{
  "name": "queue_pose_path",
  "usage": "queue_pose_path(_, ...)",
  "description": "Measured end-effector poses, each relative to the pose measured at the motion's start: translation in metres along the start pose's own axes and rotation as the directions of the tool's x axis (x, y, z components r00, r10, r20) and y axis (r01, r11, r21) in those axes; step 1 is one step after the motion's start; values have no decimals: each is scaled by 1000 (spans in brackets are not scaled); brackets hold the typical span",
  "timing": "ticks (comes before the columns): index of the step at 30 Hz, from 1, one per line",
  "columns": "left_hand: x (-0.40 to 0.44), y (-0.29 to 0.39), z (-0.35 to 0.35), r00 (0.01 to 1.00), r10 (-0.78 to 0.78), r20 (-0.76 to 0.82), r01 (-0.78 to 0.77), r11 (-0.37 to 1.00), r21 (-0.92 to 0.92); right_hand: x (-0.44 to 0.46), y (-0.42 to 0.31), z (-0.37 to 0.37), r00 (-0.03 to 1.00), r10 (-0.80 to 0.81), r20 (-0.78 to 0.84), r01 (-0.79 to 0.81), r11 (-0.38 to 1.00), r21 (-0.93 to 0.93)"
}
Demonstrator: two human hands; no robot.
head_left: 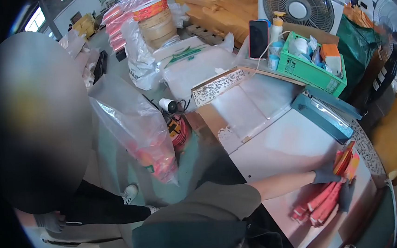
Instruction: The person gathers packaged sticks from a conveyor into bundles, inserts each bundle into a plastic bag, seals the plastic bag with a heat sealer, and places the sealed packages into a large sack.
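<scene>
A bundle of long red strips (323, 202) with yellow-orange parts at its far end lies over the white tabletop at the lower right; I cannot make out exactly what kind of item it is. My left hand (327, 174), in a grey glove, grips it near the yellow-orange end, fingers closed. Against the other side of the same bundle, my right hand (346, 197), also gloved in grey, is closed around it, with some fingers hidden. The loose red ends hang toward the table's near edge.
A blue-grey metal device (323, 116) sits beyond my hands. Behind it stand a green crate (313, 68), a phone (258, 40) and a fan (297, 9). A clear bag of red items (136, 133) stands left; a gloved co-worker's hand (52, 221) shows lower left.
</scene>
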State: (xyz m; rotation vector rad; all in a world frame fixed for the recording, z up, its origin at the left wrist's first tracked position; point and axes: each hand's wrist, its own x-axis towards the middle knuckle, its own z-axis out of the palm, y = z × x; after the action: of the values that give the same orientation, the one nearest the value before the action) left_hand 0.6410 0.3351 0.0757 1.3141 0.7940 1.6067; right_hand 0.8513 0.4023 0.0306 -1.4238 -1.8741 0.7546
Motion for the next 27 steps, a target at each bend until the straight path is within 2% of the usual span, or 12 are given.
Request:
queue_pose_path(1,-8,22,-8,994,-94,49,96,995,-31,-6,-3,9,988,-31,153,-3,977,213)
queue_pose_path(2,-17,39,-18,980,-175,97,181,982,-50,-19,-11,17,972,23,235,-100,941,322)
queue_pose_path(3,-27,48,-26,971,-206,119,215,974,-70,-44,-46,29,957,57,283,-212,804,556)
queue_pose_path(4,-41,59,-33,964,-229,132,242,966,-93,-65,-55,41,973,46,225,-174,787,592)
queue_pose_path(5,-59,67,-40,960,-248,129,262,959,-106,-96,-104,45,965,50,256,-207,743,636)
queue_pose_path(7,-101,82,-55,955,-278,105,290,949,-123,-141,-126,59,964,96,247,-228,776,588)
queue_pose_path(10,-168,97,-75,947,-322,3,320,938,-132,-200,-126,70,902,110,417,-383,646,660)
queue_pose_path(11,-184,99,-78,941,-336,-32,329,934,-140,-215,-134,74,903,200,381,-415,634,652)
queue_pose_path(14,-210,102,-88,928,-356,-106,335,926,-174,-235,-139,74,845,327,424,-522,678,518)
queue_pose_path(17,-214,104,-98,928,-347,-135,318,927,-197,-239,-139,71,810,379,447,-567,703,429)
queue_pose_path(22,-210,107,-101,937,-323,-134,295,936,-193,-237,-140,70,791,410,455,-586,723,365)
queue_pose_path(27,-187,121,-93,974,-198,-113,191,979,-73,-190,-161,67,912,268,309,-384,822,420)
